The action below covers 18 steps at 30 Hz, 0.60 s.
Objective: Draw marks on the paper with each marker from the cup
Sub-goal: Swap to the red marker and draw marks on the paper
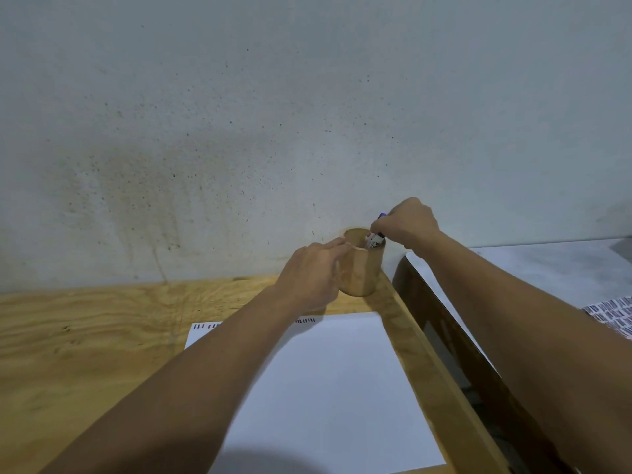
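A round wooden cup (362, 268) stands at the far right corner of the plywood table (85, 336), close to the wall. My left hand (313, 273) wraps around the cup's left side. My right hand (407, 222) hovers over the cup's right rim, fingers closed on a marker (375, 238) with a purple end sticking up behind the hand; the marker's lower part is inside the cup. A white sheet of paper (335, 388) lies in front of the cup, with a row of short coloured marks (306, 320) along its far edge, partly hidden by my left forearm.
A grey speckled wall (273, 114) rises right behind the table. To the right, across a gap, stands a second table with a grey top (547, 268) and a dark wooden frame. A sheet covered in coloured marks (612, 314) lies on it.
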Each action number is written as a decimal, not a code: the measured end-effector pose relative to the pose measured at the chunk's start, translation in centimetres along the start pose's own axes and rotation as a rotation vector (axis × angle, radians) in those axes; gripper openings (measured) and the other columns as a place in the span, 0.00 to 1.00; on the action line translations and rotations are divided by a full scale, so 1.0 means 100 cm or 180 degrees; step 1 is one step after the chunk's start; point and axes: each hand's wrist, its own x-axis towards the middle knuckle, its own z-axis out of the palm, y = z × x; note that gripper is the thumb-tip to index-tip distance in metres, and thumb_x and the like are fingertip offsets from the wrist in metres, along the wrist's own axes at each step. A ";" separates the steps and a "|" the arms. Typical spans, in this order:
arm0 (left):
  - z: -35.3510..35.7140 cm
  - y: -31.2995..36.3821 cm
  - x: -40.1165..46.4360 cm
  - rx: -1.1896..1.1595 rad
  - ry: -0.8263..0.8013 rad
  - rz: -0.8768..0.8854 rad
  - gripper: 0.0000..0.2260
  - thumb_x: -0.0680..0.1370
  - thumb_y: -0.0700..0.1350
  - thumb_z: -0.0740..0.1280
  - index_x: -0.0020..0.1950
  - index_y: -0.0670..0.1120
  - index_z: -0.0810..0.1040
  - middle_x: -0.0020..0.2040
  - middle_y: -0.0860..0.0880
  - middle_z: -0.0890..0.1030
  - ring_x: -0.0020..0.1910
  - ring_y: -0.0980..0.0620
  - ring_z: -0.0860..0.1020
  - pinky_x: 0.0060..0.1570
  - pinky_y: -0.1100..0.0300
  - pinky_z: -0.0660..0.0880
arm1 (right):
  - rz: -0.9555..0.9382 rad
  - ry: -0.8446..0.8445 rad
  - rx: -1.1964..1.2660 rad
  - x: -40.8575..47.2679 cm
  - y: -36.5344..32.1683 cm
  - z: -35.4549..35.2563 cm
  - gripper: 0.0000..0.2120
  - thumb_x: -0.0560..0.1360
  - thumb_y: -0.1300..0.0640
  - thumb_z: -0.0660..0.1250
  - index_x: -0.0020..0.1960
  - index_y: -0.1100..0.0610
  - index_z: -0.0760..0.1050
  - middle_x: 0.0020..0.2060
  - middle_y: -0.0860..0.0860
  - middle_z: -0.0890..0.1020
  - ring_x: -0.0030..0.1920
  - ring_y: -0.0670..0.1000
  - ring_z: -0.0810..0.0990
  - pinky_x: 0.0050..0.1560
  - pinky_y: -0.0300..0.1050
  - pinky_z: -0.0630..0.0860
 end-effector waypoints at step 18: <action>-0.003 0.001 0.006 0.0326 -0.0324 -0.0074 0.24 0.72 0.37 0.65 0.66 0.49 0.69 0.70 0.51 0.71 0.55 0.41 0.76 0.50 0.44 0.76 | -0.0708 0.1128 0.2009 -0.014 -0.025 -0.021 0.20 0.68 0.58 0.78 0.52 0.57 0.71 0.44 0.51 0.82 0.46 0.51 0.84 0.49 0.41 0.80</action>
